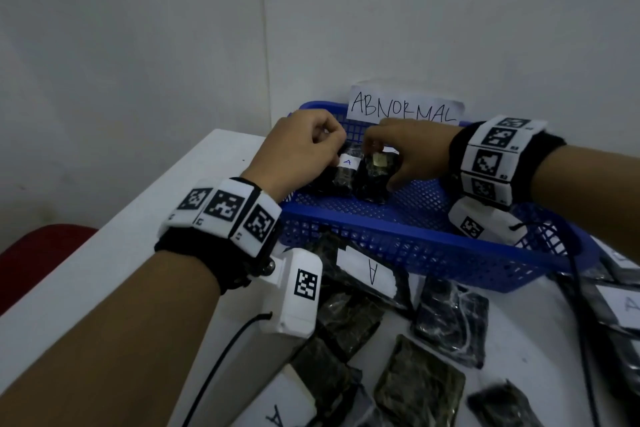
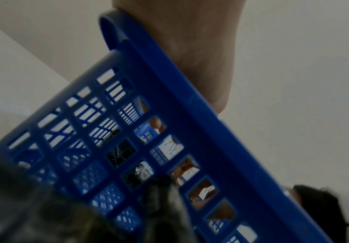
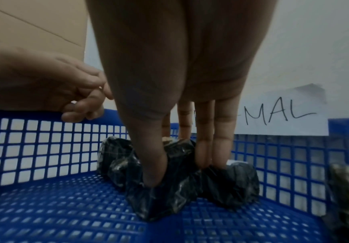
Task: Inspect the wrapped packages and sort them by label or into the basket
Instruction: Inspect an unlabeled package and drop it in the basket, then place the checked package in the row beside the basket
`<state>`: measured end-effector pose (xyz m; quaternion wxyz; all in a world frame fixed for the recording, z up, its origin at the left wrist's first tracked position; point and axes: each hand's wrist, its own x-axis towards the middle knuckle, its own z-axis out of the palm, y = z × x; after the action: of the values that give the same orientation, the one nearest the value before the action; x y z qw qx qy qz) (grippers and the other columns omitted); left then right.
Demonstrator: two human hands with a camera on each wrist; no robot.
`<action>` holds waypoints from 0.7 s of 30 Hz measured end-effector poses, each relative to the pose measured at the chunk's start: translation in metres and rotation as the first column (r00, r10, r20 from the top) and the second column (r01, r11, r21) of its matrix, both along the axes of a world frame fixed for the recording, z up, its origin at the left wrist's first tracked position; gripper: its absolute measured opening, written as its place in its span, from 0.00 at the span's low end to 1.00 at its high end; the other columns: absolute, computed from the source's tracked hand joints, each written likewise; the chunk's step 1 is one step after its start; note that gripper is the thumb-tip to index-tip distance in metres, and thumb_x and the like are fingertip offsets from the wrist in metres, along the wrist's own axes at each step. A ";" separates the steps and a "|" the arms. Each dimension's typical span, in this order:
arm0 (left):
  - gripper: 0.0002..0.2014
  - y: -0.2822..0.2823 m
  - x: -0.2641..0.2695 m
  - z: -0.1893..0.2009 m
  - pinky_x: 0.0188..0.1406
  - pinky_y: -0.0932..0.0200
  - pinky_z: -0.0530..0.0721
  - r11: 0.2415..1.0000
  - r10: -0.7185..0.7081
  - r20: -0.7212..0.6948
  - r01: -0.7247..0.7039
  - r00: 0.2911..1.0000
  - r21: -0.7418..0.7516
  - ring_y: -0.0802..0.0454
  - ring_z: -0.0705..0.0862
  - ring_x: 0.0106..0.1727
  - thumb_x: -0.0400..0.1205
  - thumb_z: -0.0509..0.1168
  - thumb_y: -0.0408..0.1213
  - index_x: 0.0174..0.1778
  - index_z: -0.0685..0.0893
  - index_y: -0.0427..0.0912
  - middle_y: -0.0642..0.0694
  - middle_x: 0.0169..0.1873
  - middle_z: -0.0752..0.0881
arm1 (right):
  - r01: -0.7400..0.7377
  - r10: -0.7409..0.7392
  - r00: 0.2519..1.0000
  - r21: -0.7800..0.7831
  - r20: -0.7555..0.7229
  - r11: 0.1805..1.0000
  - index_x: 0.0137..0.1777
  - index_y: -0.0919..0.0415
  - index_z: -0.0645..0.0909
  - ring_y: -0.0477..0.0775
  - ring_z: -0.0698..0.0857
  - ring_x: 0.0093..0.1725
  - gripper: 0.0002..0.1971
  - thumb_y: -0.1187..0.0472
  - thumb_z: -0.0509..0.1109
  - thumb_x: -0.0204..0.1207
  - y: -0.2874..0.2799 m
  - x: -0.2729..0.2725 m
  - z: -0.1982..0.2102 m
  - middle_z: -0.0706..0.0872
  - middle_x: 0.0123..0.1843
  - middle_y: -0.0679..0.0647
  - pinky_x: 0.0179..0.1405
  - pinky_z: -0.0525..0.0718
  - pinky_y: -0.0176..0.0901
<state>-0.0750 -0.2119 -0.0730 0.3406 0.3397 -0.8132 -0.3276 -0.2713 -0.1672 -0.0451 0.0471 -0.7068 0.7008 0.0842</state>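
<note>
A blue mesh basket [image 1: 381,227] [image 2: 169,82] [image 3: 44,148] stands at the table's far side, with a paper sign reading ABNORMAL [image 1: 405,107] [image 3: 277,116] behind it. Inside, my right hand [image 1: 384,163] [image 3: 179,172] grips a black wrapped package [image 1: 374,184] [image 3: 169,197] between thumb and fingers; the package rests on the basket floor. Beside it stands a second black package with a white label A [image 1: 346,168]. My left hand [image 1: 329,149] [image 3: 81,105] hovers over the basket's left rim with fingers curled, and nothing shows between them.
Several wrapped packages lie on the white table [image 1: 173,218] in front of the basket, one with a large A label [image 1: 370,270], others unlabelled [image 1: 450,322]. Black cables [image 1: 575,288] run from the wrist cameras. A red seat [image 1: 34,253] sits left of the table.
</note>
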 end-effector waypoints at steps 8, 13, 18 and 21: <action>0.06 0.007 0.002 0.006 0.35 0.69 0.81 0.999 0.019 -0.040 -0.020 0.999 -0.042 0.64 0.87 0.33 0.86 0.64 0.36 0.49 0.87 0.46 0.51 0.34 0.91 | 0.042 -0.042 0.999 -0.117 -0.004 0.992 0.76 0.48 0.71 0.56 0.79 0.63 0.37 0.39 0.80 0.70 0.026 0.003 0.055 0.80 0.70 0.51 0.64 0.78 0.51; 0.06 0.025 0.005 0.023 0.32 0.70 0.80 0.997 0.030 -0.106 -0.038 0.994 -0.074 0.66 0.85 0.30 0.86 0.64 0.34 0.48 0.87 0.43 0.49 0.34 0.90 | 0.049 -0.036 0.998 -0.255 0.056 0.966 0.62 0.47 0.82 0.46 0.84 0.51 0.21 0.39 0.76 0.74 0.082 0.012 0.095 0.88 0.56 0.43 0.57 0.78 0.48; 0.07 0.065 0.012 0.040 0.35 0.66 0.79 0.994 -0.011 -0.085 0.001 0.996 -0.112 0.64 0.83 0.30 0.86 0.65 0.35 0.44 0.86 0.49 0.51 0.34 0.89 | -0.009 0.034 0.995 -0.252 0.096 0.968 0.57 0.42 0.82 0.24 0.80 0.34 0.16 0.37 0.73 0.74 0.158 0.037 0.096 0.87 0.48 0.38 0.39 0.74 0.36; 0.07 0.094 0.022 0.042 0.41 0.61 0.83 0.992 -0.038 -0.005 0.037 0.999 -0.122 0.58 0.87 0.37 0.85 0.65 0.38 0.43 0.85 0.50 0.51 0.36 0.90 | -0.067 0.080 0.993 -0.142 0.086 0.988 0.58 0.39 0.80 0.22 0.78 0.40 0.17 0.35 0.71 0.73 0.197 0.057 0.074 0.85 0.46 0.36 0.38 0.72 0.29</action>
<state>-0.0528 -0.1183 -0.0311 0.3576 0.3018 -0.8366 -0.2850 -0.2148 0.0294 0.0287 0.0268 -0.7369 0.6754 0.0046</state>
